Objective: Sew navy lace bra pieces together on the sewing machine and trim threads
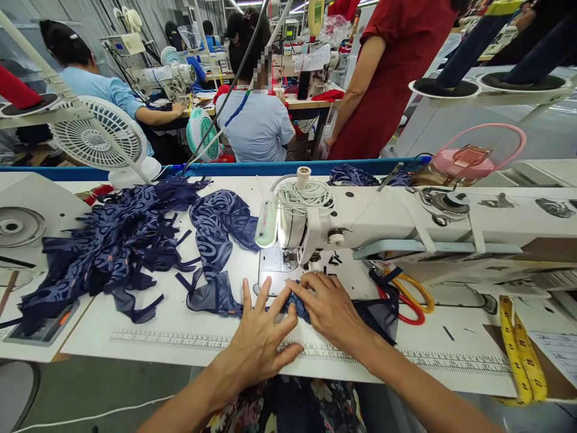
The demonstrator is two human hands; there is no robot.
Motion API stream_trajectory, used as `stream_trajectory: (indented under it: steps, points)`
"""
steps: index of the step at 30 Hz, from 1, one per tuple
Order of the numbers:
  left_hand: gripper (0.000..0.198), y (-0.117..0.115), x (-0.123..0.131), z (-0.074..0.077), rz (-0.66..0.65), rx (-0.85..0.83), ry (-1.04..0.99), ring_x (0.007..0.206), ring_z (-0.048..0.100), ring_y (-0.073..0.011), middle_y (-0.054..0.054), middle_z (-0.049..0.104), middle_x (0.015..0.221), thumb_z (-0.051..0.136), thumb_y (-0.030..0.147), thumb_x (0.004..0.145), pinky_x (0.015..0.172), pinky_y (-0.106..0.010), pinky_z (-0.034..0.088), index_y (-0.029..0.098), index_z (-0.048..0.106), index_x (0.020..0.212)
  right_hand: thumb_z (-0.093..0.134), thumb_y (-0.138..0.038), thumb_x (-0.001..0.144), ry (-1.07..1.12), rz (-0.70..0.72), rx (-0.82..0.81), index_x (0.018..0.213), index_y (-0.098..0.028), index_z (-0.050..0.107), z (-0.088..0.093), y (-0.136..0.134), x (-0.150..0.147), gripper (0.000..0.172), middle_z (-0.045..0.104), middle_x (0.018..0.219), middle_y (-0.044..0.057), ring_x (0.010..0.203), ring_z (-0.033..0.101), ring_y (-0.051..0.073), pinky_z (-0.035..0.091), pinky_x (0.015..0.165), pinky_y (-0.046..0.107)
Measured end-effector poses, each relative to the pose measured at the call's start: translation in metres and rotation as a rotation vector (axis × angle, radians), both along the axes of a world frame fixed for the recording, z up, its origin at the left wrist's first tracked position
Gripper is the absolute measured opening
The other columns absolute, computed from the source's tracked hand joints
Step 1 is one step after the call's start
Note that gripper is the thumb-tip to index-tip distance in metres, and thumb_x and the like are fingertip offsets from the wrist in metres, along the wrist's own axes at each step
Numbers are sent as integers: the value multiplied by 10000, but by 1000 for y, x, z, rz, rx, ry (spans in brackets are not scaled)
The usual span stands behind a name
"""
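A navy patterned garment piece (pixel 215 227) with sheer panels and narrow dark edging lies on the sewing machine table, running beneath both my hands. My left hand (pixel 265 337) rests flat on it, fingers spread. Close beside it, my right hand (pixel 336 310) has bent fingers and thumb on the gathered part of the piece; its fingertips partly hide the cloth. Just beyond my fingertips are the presser foot and needle plate (pixel 270 264) of the white sewing machine (pixel 396 216). A dark sheer end (pixel 378 316) of cloth shows right of my right hand.
A heap of similar navy pieces (pixel 121 240) covers the left side. Scissors with red and orange handles (pixel 417 294) lie right of my right hand. A yellow tape measure (pixel 523 352) hangs over the front right edge. A fan (pixel 101 132) and co-workers are beyond.
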State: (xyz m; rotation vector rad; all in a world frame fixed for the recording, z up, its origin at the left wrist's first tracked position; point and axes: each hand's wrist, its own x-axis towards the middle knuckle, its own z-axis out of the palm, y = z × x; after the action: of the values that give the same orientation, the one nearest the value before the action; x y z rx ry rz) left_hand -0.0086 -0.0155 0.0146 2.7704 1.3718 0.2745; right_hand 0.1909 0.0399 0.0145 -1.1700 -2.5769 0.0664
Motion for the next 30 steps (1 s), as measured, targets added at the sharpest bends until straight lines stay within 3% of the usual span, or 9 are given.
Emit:
stream_trajectory:
  steps: [4,9,12,15,19,30]
  points:
    - [499,-3,-1,-5,11,3,-3,1431,176,-447,-133,373,1521,466,522,934,1050,-796,58,210,527,1320,480,-11,828,3,-27,23,1284,-249,569,2,4,1,523,611,1004,75,890,527,215,388,774,353]
    - [526,-10,-5,-8,14,38,-1,1440,182,-416,-108,344,1546,458,514,950,1075,-774,53,218,475,1384,401,-117,952,223,-41,49,1204,-212,610,4,-9,9,340,615,964,75,886,558,195,433,791,352]
    - [498,-12,-6,-7,41,60,-44,1439,220,-372,-100,399,1517,489,439,959,1113,-730,74,211,459,1400,433,-155,962,194,6,7,1134,-205,635,0,-25,11,270,621,950,75,877,552,193,425,772,344]
    - [413,-10,-4,-7,71,84,-107,1397,326,-322,-88,519,1424,478,338,975,1150,-683,71,186,500,1358,459,-142,954,161,8,10,1165,-189,618,-6,-35,11,269,629,970,79,905,543,204,413,786,350]
    - [368,-9,2,-11,38,133,-121,1310,453,-279,-83,622,1305,484,331,979,1173,-650,-15,162,546,1300,460,-136,956,158,8,55,1167,-171,614,-8,-37,12,263,632,966,84,900,540,206,404,787,349]
    - [360,-8,5,-17,48,147,-144,1337,436,-269,-60,601,1348,491,415,975,1160,-653,-97,196,585,1245,476,-119,928,151,11,49,1216,-189,609,-8,-34,14,325,619,927,68,854,538,193,396,780,346]
